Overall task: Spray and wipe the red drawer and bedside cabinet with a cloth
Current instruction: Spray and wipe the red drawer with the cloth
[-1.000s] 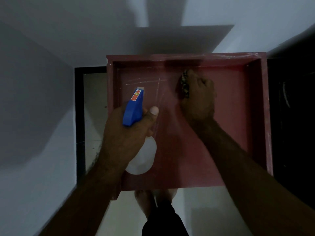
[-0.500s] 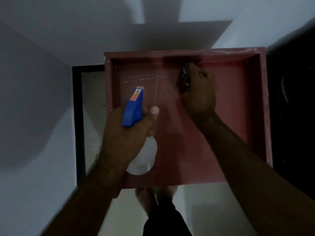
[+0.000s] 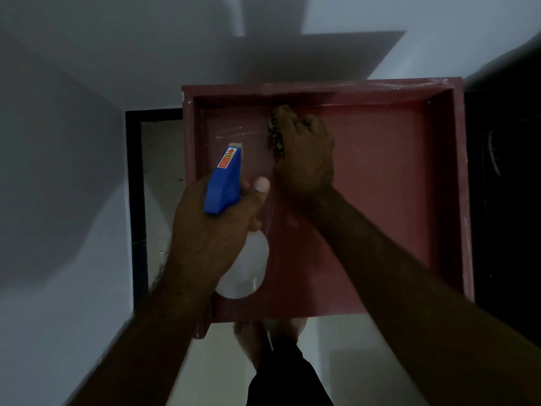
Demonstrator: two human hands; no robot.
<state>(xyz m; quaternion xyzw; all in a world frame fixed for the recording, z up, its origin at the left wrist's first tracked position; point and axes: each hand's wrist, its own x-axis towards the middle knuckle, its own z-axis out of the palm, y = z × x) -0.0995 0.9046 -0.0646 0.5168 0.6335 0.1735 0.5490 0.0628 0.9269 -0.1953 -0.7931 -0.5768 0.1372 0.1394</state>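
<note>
One red drawer (image 3: 380,200), one spray bottle (image 3: 231,218), one cloth (image 3: 275,133). The left hand (image 3: 210,230) grips the bottle over the drawer. The right hand's (image 3: 304,153) grip is clamped on the cloth, pressed near the drawer's far wall.

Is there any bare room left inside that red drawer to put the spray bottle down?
Yes: the red drawer floor is bare between the right hand and its right wall. A smaller patch lies far left, beyond the spray bottle. The left hand and cloth crowd the middle.
</note>
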